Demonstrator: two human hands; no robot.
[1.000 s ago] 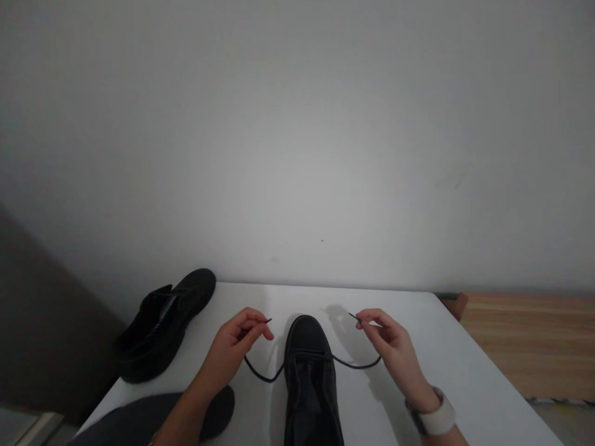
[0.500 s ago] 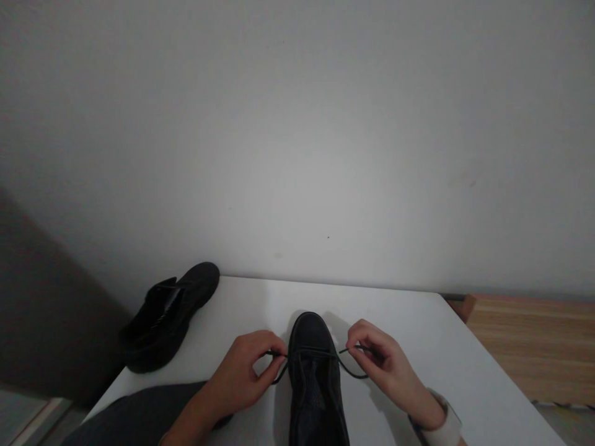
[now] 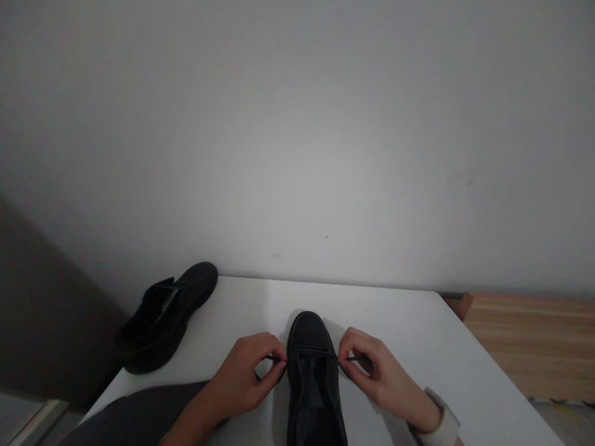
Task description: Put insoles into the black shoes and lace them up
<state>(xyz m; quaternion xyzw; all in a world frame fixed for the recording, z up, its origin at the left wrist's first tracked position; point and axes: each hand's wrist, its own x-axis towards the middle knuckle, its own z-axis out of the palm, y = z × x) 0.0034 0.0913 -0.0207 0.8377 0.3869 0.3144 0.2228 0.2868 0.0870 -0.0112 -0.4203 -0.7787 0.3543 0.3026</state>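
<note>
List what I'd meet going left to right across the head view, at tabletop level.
Black shoe set at an angle → left hand → black shoe between the hands → right hand → whitish wristband → wood-grain panel.

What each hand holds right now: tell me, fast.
Left hand: closed, pinching the black lace beside the nearer shoe.
Right hand: closed, pinching the black lace on that shoe's other side.
</note>
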